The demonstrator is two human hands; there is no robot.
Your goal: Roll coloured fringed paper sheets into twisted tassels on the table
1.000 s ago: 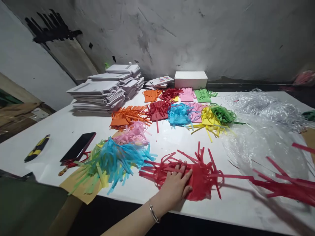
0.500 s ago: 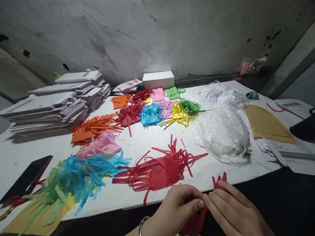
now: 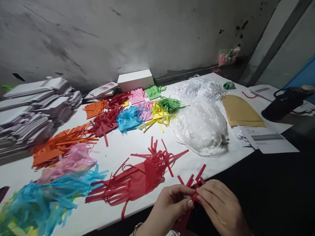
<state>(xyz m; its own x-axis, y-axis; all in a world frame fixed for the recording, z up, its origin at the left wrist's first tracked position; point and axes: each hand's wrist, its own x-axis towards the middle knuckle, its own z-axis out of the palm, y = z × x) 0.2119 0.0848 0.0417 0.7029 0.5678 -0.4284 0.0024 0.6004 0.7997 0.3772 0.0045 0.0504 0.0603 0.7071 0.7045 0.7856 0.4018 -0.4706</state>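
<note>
Close to the table's front edge, my left hand (image 3: 172, 203) pinches a piece of red fringed tissue paper (image 3: 183, 223) between thumb and fingers. My right hand (image 3: 219, 205) grips the same paper from the other side, the fingertips of both hands nearly meeting. Red strips stick up above the fingers, and more of the paper hangs below; the part between my hands is mostly covered. On the table to the left lies a larger spread of red fringed tissue paper (image 3: 140, 180), apart from my hands.
Fringed papers in blue (image 3: 49, 196), pink (image 3: 71, 159) and orange (image 3: 54, 147) lie leftward. A clear plastic bag (image 3: 201, 127), shiny shredded filler (image 3: 199, 88), brown envelope (image 3: 242, 111) and black bottle (image 3: 283, 105) stand rightward. Paper stacks (image 3: 27, 111) and a white box (image 3: 135, 80) sit behind.
The view has swung right, so table things sit further left. My hands have risen slightly, and more red strips show above the fingers. Both hands keep hold of the paper.
</note>
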